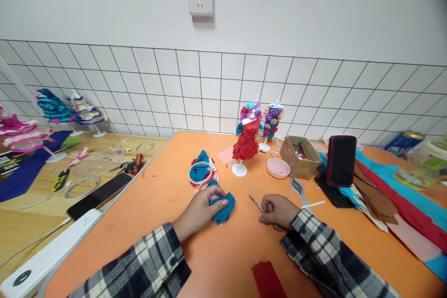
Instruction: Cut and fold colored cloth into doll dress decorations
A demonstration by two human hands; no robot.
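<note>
My left hand [206,206] pinches a gathered piece of teal crepe paper [226,209] just above the orange table. In my right hand [277,210] is a pair of small scissors [256,203]. Their pointed blades are together and aim at the teal paper without touching it; the handles are hidden in my fingers. Behind my left hand lie a roll of tape [190,179] and more teal and red paper scraps [202,160]. A strip of red crepe paper [268,280] lies near the front edge, between my sleeves.
A mini dress form in red paper [247,144] stands at the back, with others behind it. To its right are a pink dish [278,167], a cardboard box [301,157], an upright phone [341,160] and coloured paper strips [401,195]. Another phone [99,195] lies left.
</note>
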